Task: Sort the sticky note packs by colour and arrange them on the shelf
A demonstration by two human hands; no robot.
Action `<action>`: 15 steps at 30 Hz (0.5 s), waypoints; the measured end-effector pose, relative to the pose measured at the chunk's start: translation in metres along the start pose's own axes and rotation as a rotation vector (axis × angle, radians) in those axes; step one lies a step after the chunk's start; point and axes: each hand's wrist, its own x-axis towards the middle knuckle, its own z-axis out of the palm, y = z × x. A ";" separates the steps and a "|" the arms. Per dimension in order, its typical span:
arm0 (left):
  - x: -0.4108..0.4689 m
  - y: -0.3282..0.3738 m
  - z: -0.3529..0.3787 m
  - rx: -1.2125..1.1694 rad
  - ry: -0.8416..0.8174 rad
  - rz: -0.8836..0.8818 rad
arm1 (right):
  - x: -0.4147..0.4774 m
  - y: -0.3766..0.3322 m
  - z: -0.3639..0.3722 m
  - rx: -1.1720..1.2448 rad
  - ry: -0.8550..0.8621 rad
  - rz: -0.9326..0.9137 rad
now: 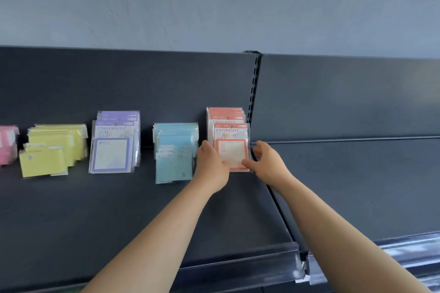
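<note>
Sticky note packs stand in colour groups along the back of a dark shelf (95, 209): pink (8, 145) at the far left, then yellow (53, 147), purple (114, 143), light blue (175, 150) and orange-red (229, 135). My left hand (210, 164) grips the left edge of the front orange-red pack, thumb on its face. My right hand (265, 159) holds the pack's lower right corner from the other side. The packs behind it lean on the shelf's back panel.
A slotted upright (253, 93) divides this shelf from a bare shelf section (357, 185) on the right. A clear plastic price rail (238, 266) runs along the front edge. A grey wall rises above the back panel.
</note>
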 end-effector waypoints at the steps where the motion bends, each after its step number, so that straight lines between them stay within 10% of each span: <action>1: 0.005 0.001 0.005 0.008 0.006 -0.025 | 0.004 0.000 0.001 0.017 -0.015 0.000; 15: 0.045 -0.012 0.030 0.095 0.173 0.016 | 0.033 -0.001 0.017 0.083 0.016 -0.139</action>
